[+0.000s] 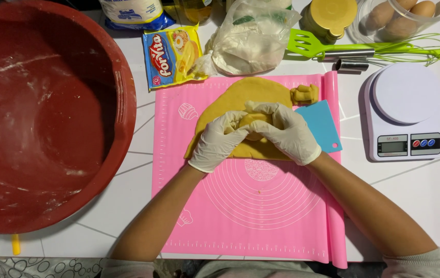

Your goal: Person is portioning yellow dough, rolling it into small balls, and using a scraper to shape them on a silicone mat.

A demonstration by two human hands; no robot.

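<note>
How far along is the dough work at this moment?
Done: the dough is mixed and rolled flat on the pink mat; the red bowl holds only floury residue. In hand: the gloved left hand and right hand together press a small lump over the sheet. Left: most of the sheet is unshaped, and a scrap lies beside the blue scraper.

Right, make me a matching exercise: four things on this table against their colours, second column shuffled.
Things:
1. big bowl
2. baking mat
3. scraper card
4. kitchen scale

Colours:
A. pink
B. white
C. dark red
D. light blue

Pairs: 1-C, 2-A, 3-D, 4-B
</note>
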